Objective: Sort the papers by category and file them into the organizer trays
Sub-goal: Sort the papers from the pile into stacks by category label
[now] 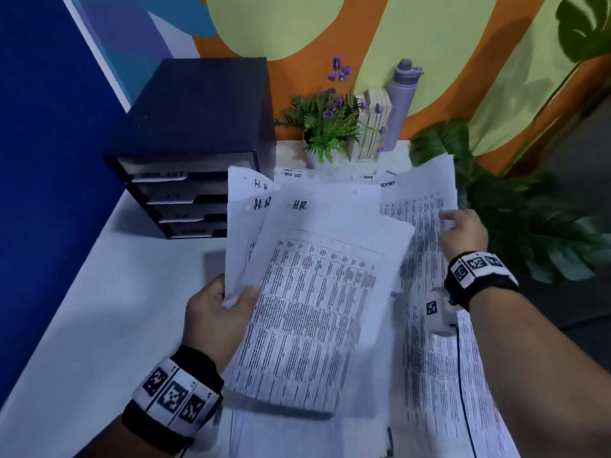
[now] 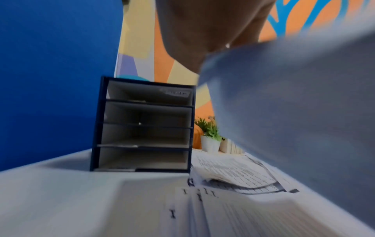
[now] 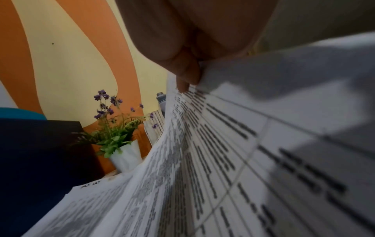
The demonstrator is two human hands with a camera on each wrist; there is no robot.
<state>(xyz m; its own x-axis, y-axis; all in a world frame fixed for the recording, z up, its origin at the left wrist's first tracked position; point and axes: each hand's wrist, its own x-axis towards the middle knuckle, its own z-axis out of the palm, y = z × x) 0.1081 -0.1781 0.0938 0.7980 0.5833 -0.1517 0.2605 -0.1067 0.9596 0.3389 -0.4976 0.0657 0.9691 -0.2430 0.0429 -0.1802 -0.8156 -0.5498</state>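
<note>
The left hand (image 1: pixel 220 312) pinches a fan of sheets marked H.R. (image 1: pixel 310 285), which hides the table's near middle. The right hand (image 1: pixel 463 234) seems to grip a sheet (image 1: pixel 426 233) at the table's right edge; fingers hidden. The organizer (image 1: pixel 188 193) stands far left, beside a flower pot (image 1: pixel 325 157).

Dim, bluish indoor light. In the head view the papers (image 1: pixel 317 292) wash pale, print smeared; shadows fall toward seven o'clock. Both wrist views are motion-blurred and bowed at the edges, with the organizer (image 2: pixel 146 126) fairly sharp at nine o'clock.
</note>
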